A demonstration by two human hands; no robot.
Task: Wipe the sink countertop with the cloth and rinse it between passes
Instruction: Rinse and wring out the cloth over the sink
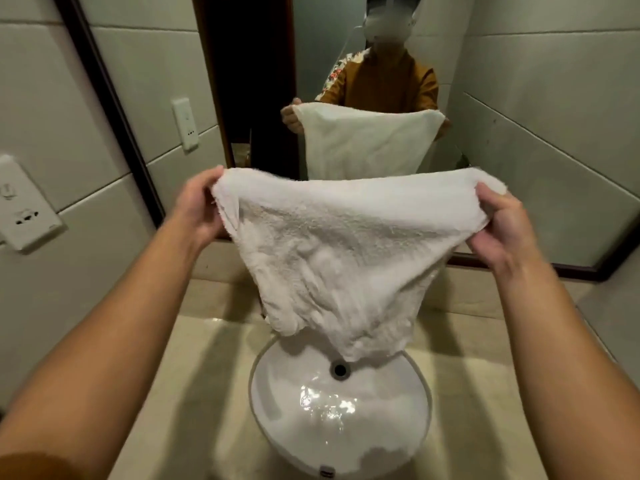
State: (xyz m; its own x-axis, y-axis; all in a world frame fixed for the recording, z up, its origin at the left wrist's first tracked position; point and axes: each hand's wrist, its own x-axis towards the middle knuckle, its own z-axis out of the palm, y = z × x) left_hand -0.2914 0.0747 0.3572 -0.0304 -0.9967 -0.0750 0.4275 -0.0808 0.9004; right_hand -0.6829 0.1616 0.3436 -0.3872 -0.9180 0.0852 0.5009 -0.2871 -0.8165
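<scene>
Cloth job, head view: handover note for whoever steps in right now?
Left hand pinches the cloth's left top corner; right hand pinches the right corner.
Cloth hangs spread out in the air above the white basin, touching nothing else.
Basin looks wet around the drain; the tap is hidden behind the cloth.
Countertop: cannot tell how much is wiped.
Left: likely fold the cloth, wipe the countertop, rinse between passes.

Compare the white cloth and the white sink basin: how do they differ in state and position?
The cloth is soft and crumpled; the sink basin is hard, smooth and glossy. The cloth hangs in the air, held by the left hand and right hand; the basin sits in the countertop. Both are white.
</scene>
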